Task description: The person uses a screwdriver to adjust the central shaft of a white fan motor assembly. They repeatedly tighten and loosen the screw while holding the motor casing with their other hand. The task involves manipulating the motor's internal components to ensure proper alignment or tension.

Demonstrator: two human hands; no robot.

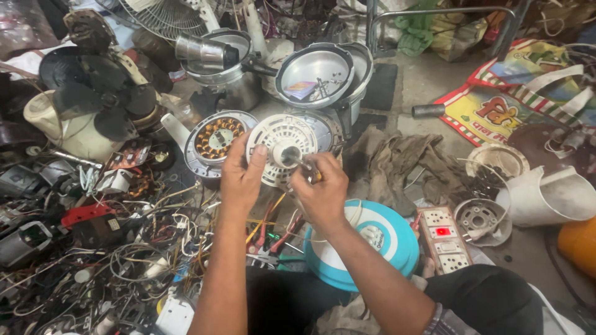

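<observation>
Grey concrete floor (pixel 428 80) spreads under a dense litter of repair scrap, and we look down on it from above. At the centre we hold a round white plastic motor cover (pixel 280 147), ribbed and slotted, with a short shiny metal shaft sticking out of its middle. Our left hand (pixel 242 177) is closed on its left rim, thumb laid flat across the face. Our right hand (pixel 323 186) is pinched around a small metal tool at the shaft; we cannot tell what kind of tool it is. Just behind the cover sits a fan stator (pixel 217 139), a steel ring with coppery windings. Farther back, an open aluminium cooker pot (pixel 316 74) holds a small card and a few loose metal bits. A crumpled brown rag (pixel 403 164) lies to the right. Near it rests a white switchboard (pixel 442 239) with a glowing red light. Tangled wires (pixel 124 260) heap on the left.
</observation>
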